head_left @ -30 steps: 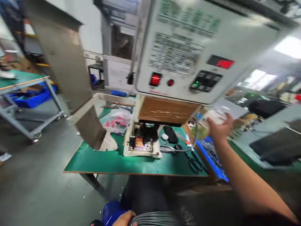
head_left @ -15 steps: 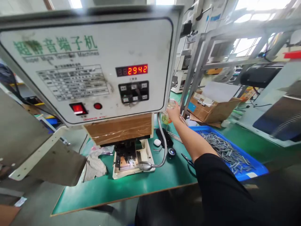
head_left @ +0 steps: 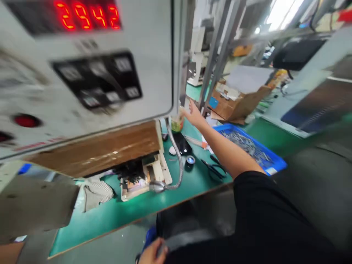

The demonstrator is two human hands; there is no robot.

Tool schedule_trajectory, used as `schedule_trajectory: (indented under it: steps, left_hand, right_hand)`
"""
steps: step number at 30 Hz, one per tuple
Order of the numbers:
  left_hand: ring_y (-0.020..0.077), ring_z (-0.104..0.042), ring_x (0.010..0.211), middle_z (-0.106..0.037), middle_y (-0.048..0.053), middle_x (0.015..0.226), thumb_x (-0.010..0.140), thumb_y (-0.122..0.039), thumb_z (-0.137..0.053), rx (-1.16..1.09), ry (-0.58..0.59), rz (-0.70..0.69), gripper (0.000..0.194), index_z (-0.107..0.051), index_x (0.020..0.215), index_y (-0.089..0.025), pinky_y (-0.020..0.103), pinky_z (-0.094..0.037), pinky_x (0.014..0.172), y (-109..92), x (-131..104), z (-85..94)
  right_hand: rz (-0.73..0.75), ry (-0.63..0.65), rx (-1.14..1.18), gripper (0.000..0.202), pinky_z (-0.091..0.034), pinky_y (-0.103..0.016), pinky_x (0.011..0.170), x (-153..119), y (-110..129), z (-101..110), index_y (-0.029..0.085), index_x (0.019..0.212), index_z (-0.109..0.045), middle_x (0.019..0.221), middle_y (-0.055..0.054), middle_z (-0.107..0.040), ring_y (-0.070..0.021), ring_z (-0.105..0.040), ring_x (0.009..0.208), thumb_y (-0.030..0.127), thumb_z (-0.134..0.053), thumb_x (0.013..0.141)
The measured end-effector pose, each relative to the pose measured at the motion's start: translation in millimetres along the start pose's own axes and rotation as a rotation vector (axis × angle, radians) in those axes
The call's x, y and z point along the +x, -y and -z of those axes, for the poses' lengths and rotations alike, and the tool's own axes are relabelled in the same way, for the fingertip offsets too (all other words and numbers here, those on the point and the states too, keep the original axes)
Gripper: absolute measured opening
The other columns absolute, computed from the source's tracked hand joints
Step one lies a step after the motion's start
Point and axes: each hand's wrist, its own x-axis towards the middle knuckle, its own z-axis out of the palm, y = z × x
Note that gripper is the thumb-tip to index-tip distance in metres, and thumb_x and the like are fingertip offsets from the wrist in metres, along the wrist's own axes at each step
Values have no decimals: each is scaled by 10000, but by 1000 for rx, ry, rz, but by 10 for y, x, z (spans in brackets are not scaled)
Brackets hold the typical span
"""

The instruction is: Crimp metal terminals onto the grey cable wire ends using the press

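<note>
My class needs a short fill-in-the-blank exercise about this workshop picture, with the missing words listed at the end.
1. The hand beside the jar is the person's ____ one.
2. The lit red display on the machine reads ____.
3. The tray full of metal pieces is coloured ____.
4. The sleeve on the outstretched arm is coloured ____.

Missing words: right; 2942; blue; black.

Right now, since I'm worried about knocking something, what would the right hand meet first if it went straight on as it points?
Most likely the jar, just ahead of the right hand; blur and unclear depth hide whether they touch.
</note>
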Motion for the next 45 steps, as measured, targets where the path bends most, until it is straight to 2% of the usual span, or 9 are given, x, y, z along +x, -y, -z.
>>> schedule_trajectory:
  steps: [4, 9, 13, 16, 20, 25, 37, 40, 45]
  left_hand:
    - [239, -667, 1154, -708, 82, 1254, 975, -406, -523, -37, -80, 64, 355, -621, 1252, -207, 333, -496, 1002, 240, 245, -245]
    - [250, -689, 1043, -730, 97, 1150, 959, -532, -463, 10, -4, -14, 420, -627, 1139, -189, 321, -496, 903, 350, 357, -333]
    - [265, -686, 1014, -724, 97, 1112, 958, -591, -427, 70, 19, -55, 457, -596, 1140, -206, 334, -487, 882, 314, 336, -424]
    - [268, -690, 1021, -724, 97, 1118, 956, -594, -432, 90, 43, -77, 452, -591, 1142, -214, 342, -494, 892, 319, 265, -533]
    - [283, -683, 1085, -717, 119, 1193, 959, -602, -448, 117, -14, -129, 476, -600, 1186, -212, 377, -502, 946, 393, 120, -635]
    - [276, -702, 1065, -741, 102, 1170, 948, -597, -499, 126, -106, -237, 451, -637, 1177, -234, 367, -538, 935, 436, -32, -668]
    - [306, -680, 1160, -710, 81, 1302, 887, -579, -588, 66, -55, -208, 475, -647, 1270, -305, 383, -547, 999, 526, -698, -524]
    - [284, -659, 1162, -693, 80, 1308, 920, -565, -567, -73, -23, -259, 489, -610, 1335, -309, 391, -515, 1028, 192, -816, -232]
    - [179, -572, 747, -667, 60, 1046, 758, -669, -718, -340, -477, -282, 792, -511, 1373, -215, 291, -488, 675, -902, -850, 346]
  right_hand:
    - [68, -164, -36, 546, -504, -396, 934, -1064, -1, 1060, 207, 1418, -511, 1250, -61, -615, -184, -627, 1020, 302, -586, 886]
    - [-562, -472, -118, 110, -507, -363, 844, -3595, 161, 2028, 210, 885, -722, 844, -8, -635, -176, -579, 794, 249, -629, 842]
    - [-983, -479, 0, 202, -532, -333, 737, -5401, 404, 1649, 174, 701, -658, 746, -10, -628, -172, -591, 739, 269, -680, 878]
    - [-1212, -443, 255, 233, -578, -337, 749, -6049, 493, 1086, 153, 1050, -660, 1005, -40, -683, -159, -662, 828, 375, -635, 981]
    - [-1318, -415, 663, 337, -574, -421, 881, -6055, 289, 630, 162, 1119, -662, 1113, -76, -705, -208, -692, 973, 467, -593, 994]
    - [-1239, -368, 1069, 266, -557, -425, 952, -5431, 89, 512, 224, 952, -677, 919, -39, -770, -224, -735, 964, 484, -630, 918]
    - [-770, 82, 1283, 292, -479, -276, 567, -4876, 1160, 714, 251, 939, -578, 563, 99, -497, -92, -447, 453, 377, -791, 784]
    - [-665, 338, 1255, 312, -462, -276, 532, -4815, 1162, 632, 222, 928, -578, 530, 91, -520, -91, -442, 422, 413, -786, 797]
    - [-618, 747, 1051, 167, -443, -249, 516, -4581, 1317, 440, 161, 946, -637, 579, 37, -594, -116, -537, 486, 225, -720, 816]
